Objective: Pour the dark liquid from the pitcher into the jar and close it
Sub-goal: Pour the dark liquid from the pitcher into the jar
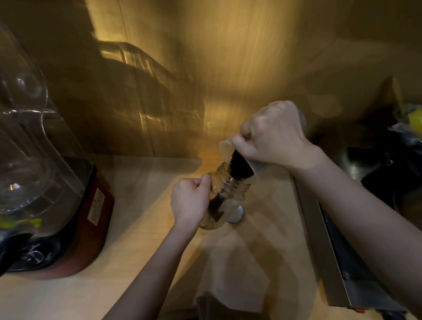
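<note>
Mid-pour: we tip dark liquid from pitcher into jar.

Leftmost, a blender (40,175) stands idle on the table (150,266). Our left hand (190,200) is closed round the glass jar (224,197), tilting its mouth toward the spout, likely to catch the stream cleanly. Our right hand (272,136) is fisted on the translucent pitcher (244,164), tipped steeply, lip over the mouth. What may be the lid (236,213) lies behind the jar.

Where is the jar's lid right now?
A pale round lid lies on the counter just right of the jar, near the middle of the view. The left hand holds the jar; the right hand tips the pitcher above.
</note>
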Motion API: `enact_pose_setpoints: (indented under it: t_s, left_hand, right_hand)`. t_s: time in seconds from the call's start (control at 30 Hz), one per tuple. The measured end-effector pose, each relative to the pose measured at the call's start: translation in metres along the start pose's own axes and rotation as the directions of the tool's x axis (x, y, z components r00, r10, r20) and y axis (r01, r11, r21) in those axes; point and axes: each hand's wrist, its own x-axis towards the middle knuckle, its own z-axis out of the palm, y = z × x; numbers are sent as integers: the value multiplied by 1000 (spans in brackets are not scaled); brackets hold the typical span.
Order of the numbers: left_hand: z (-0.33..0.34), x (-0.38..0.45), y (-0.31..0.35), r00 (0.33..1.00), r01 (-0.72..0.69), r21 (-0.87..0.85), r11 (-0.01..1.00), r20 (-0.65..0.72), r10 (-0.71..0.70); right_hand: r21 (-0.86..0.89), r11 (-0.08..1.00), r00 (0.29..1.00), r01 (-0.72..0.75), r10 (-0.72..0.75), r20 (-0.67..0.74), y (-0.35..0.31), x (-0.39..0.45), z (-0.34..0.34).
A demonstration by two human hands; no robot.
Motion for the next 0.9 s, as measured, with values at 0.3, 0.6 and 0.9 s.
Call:
enact_pose_setpoints:
  t_s: [0.3,0.6,0.9]
  left_hand:
    - [-1,0,0,1000,30,-18,999,3,-30]
    - [-3,1,2,1000,22,-27,999,-12,-22]
    - [-1,1,1,1000,13,-52,999,14,-12]
  right_hand:
    - [3,1000,1000,21,-21,0,-1,1,-3]
    - [-4,999,999,44,-44,-6,-3,2,-6]
    - [-13,998,998,54,-54,12,-3,2,-8]
